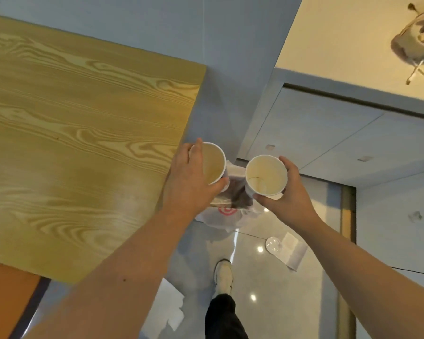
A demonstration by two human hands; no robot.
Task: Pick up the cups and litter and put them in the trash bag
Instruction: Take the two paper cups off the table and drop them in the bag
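Note:
My left hand (190, 178) grips a white paper cup (213, 163) by its side, rim up, just off the wooden table's right edge. My right hand (288, 192) holds a second white paper cup (266, 174), also upright and empty inside. Both cups hang above a white plastic trash bag (230, 216) with a red mark, which sits open on the floor below and between them. On the floor to the right lie a clear plastic lid (274, 244) and a white paper napkin (294, 252). Another white paper sheet (168, 307) lies on the floor near my leg.
A wooden table (83, 130) fills the left side. A cream counter (353, 45) with a crumpled beige cloth (416, 37) is at the upper right, above grey cabinet doors. My shoe (223, 275) stands on the glossy grey floor.

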